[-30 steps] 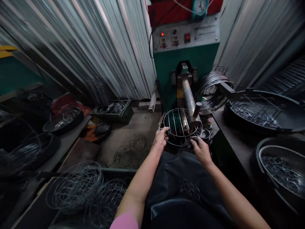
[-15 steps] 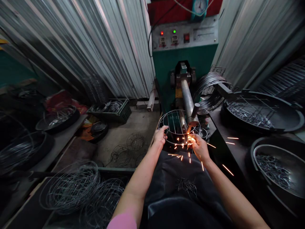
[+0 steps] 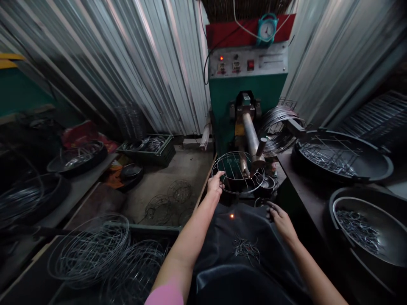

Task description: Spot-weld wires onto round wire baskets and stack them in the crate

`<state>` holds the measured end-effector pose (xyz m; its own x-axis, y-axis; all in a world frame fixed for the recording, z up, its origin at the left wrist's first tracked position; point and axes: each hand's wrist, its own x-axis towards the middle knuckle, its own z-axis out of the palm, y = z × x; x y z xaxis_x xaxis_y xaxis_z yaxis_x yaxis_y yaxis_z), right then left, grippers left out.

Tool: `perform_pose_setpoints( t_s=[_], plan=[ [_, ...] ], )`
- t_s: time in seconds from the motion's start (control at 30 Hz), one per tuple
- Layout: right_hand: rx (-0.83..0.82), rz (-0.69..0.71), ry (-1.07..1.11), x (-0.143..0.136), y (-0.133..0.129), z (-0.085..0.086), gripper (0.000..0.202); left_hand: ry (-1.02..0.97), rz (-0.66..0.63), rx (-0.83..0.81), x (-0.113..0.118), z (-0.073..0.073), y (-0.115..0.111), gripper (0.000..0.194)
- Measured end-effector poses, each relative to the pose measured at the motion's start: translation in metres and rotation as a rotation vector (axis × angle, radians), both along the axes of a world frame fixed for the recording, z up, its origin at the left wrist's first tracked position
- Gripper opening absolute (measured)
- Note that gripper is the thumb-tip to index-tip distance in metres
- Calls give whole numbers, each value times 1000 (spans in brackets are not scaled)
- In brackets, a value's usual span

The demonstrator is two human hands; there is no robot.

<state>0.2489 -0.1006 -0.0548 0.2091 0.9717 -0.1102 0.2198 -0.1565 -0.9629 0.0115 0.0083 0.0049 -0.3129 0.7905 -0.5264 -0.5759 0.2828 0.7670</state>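
Holding short bent wires, the silver bowl (image 3: 392,235) sits nearest; the right hand's (image 3: 281,219) grip is unclear; the left hand (image 3: 215,185) pinches the round wire rack (image 3: 234,169) at the machine's metal arm (image 3: 251,133); farther, the green crate (image 3: 164,156) contains wire.

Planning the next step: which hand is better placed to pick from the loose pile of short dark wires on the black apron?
Right, I'd judge. The right hand is off the round silver wire grid and looks nearer the pile; the left hand grips the grid's rim.
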Motion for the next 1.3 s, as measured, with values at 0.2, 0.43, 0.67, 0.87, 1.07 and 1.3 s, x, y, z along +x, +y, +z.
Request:
perform_pose_setpoints(
  t_s=[0.2,0.43,0.67,0.87,1.07,1.3],
  plan=[
    [-67,1,-228,22,-45,-41,46,-4,11,-6,4,1,-7,37],
    [1,19,-200,32,-56,-46,43,30,-216,-122,-35,0,1,45],
    [-109,44,-119,32,-49,-39,40,102,-421,-182,-46,6,30,31],
    [-184,-76,-5,26,-54,-36,28,17,-333,-131,-35,0,19,31],
    [-127,-50,-20,27,-57,-39,29,-61,-144,-53,-26,-3,-6,33],
    [31,96,129,-6,-45,9,31,-1,15,44,-14,1,-26,38]
  ],
)
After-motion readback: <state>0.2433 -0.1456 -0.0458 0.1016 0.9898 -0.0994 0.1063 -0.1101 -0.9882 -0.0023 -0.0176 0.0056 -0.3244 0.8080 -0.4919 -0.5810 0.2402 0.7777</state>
